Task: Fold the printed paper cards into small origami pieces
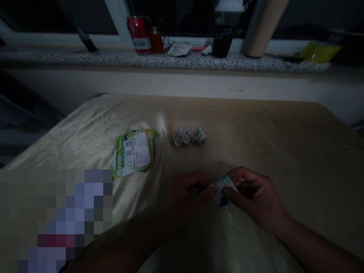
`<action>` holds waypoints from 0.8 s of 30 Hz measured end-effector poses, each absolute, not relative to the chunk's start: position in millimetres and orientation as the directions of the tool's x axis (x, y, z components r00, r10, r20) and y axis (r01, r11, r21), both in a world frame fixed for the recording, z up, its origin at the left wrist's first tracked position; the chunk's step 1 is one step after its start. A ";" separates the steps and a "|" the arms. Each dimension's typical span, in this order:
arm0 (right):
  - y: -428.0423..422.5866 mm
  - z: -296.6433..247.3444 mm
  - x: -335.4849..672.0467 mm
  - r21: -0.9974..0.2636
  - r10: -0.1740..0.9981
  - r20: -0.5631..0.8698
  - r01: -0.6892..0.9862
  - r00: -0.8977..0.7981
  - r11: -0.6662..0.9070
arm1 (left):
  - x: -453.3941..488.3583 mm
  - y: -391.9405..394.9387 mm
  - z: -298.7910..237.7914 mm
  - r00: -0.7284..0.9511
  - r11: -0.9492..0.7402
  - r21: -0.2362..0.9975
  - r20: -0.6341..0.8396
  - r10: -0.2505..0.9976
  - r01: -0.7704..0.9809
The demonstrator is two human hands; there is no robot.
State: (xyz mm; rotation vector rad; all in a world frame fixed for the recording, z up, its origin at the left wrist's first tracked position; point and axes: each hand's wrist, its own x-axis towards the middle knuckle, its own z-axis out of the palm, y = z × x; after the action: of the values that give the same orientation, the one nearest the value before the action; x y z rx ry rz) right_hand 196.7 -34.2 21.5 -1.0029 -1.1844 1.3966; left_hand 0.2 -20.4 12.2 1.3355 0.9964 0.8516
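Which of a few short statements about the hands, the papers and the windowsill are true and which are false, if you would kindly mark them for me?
1. The left hand and the right hand hold one folded paper between them. True.
2. The green leaflets lie to the right of the small folded pieces. False: the green leaflets lie to their left.
3. The small folded pieces lie on the table, beyond the hands. True.
4. The CoCo cup lies on its side on the table. False: the CoCo cup stands upright on the windowsill.
5. The red can stands on the windowsill. True.
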 end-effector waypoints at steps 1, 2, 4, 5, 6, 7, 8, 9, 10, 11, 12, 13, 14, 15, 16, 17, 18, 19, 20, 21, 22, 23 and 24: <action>-34.3 21.5 196.5 -0.985 0.989 0.010 -0.169 -0.150 -0.016 | 0.4 -20.2 12.3 0.371 0.099 0.994 -0.107 0.922 0.041; -34.3 21.5 196.5 -0.986 0.988 0.004 -0.166 -0.153 -0.022 | 0.6 -20.0 12.1 0.380 0.127 0.992 -0.127 0.916 0.027; -34.4 21.5 196.9 -0.986 0.987 -0.005 -0.166 -0.162 -0.033 | 0.9 -19.6 11.2 0.394 0.152 0.988 -0.140 0.908 0.000; -34.4 21.5 197.2 -0.985 0.986 -0.005 -0.170 -0.164 -0.033 | 0.8 -19.5 10.8 0.400 0.145 0.989 -0.129 0.908 -0.009; -34.5 21.5 197.5 -0.984 0.986 -0.003 -0.174 -0.166 -0.032 | 0.4 -19.4 10.5 0.403 0.127 0.992 -0.108 0.909 -0.019; -34.5 21.5 197.7 -0.984 0.986 0.001 -0.176 -0.169 -0.029 | 0.0 -19.2 10.4 0.402 0.106 0.994 -0.086 0.912 -0.028; -34.6 21.5 197.9 -0.984 0.985 0.007 -0.178 -0.170 -0.023 | -0.6 -19.0 10.4 0.396 0.091 0.995 -0.071 0.915 -0.032; -34.7 21.5 198.0 -0.984 0.985 0.014 -0.178 -0.172 -0.017 | -1.2 -18.7 10.7 0.391 0.087 0.996 -0.067 0.918 -0.033; -34.8 21.3 198.1 -0.984 0.985 0.019 -0.177 -0.173 -0.012 | -1.7 -18.3 11.1 0.388 0.098 0.995 -0.077 0.918 -0.033; -34.8 21.0 198.2 -0.985 0.985 0.021 -0.175 -0.170 -0.009 | -2.0 -17.8 11.6 0.387 0.120 0.992 -0.095 0.917 -0.041; -34.9 20.6 198.3 -0.985 0.986 0.024 -0.174 -0.164 -0.005 | -2.3 -17.2 12.1 0.392 0.145 0.988 -0.111 0.913 -0.057; -34.9 20.2 198.4 -0.985 0.987 0.026 -0.175 -0.159 -0.002 | -2.4 -16.7 12.6 0.403 0.170 0.983 -0.126 0.907 -0.076; -34.8 19.8 198.6 -0.984 0.987 0.026 -0.176 -0.156 -0.002 | -2.4 -16.2 13.1 0.414 0.191 0.977 -0.136 0.900 -0.094; -34.7 19.4 198.8 -0.984 0.987 0.023 -0.177 -0.156 -0.005 | -2.2 -15.8 13.5 0.424 0.207 0.973 -0.144 0.894 -0.106; -34.5 19.2 199.1 -0.984 0.987 0.022 -0.178 -0.158 -0.007 | -2.0 -15.6 13.9 0.429 0.221 0.969 -0.154 0.890 -0.112; -34.2 19.2 199.3 -0.984 0.986 0.020 -0.178 -0.163 -0.009 | -1.6 -15.6 14.3 0.433 0.234 0.966 -0.165 0.886 -0.110; -33.9 19.4 199.5 -0.985 0.985 0.021 -0.175 -0.169 -0.009 | -1.2 -15.9 14.8 0.436 0.246 0.964 -0.179 0.882 -0.103; -33.7 19.8 199.6 -0.985 0.985 0.023 -0.171 -0.174 -0.008 | -0.8 -16.2 15.4 0.436 0.255 0.962 -0.189 0.880 -0.097; -33.5 20.4 199.7 -0.986 0.984 0.029 -0.166 -0.175 -0.001 | -0.3 -16.7 16.1 0.432 0.260 0.961 -0.197 0.880 -0.092; -33.5 21.1 199.7 -0.987 0.984 0.036 -0.159 -0.175 0.008 | 0.2 -17.0 16.9 0.426 0.260 0.961 -0.198 0.883 -0.092; -33.5 21.7 199.6 -0.988 0.984 0.042 -0.152 -0.172 0.016 | 0.6 -17.3 17.6 0.419 0.255 0.963 -0.195 0.887 -0.092; -33.6 22.2 199.5 -0.989 0.985 0.045 -0.144 -0.164 0.021 | 0.9 -17.4 18.2 0.417 0.248 0.964 -0.189 0.889 -0.092; -33.7 22.6 199.3 -0.990 0.987 0.047 -0.138 -0.155 0.025 | 1.1 -17.2 18.6 0.416 0.240 0.966 -0.180 0.891 -0.097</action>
State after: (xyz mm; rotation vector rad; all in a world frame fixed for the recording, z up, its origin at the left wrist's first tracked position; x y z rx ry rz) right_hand 199.3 -33.7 22.6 -1.0023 -1.2375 1.3577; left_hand 1.1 -17.2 18.6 1.1169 0.8971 0.8177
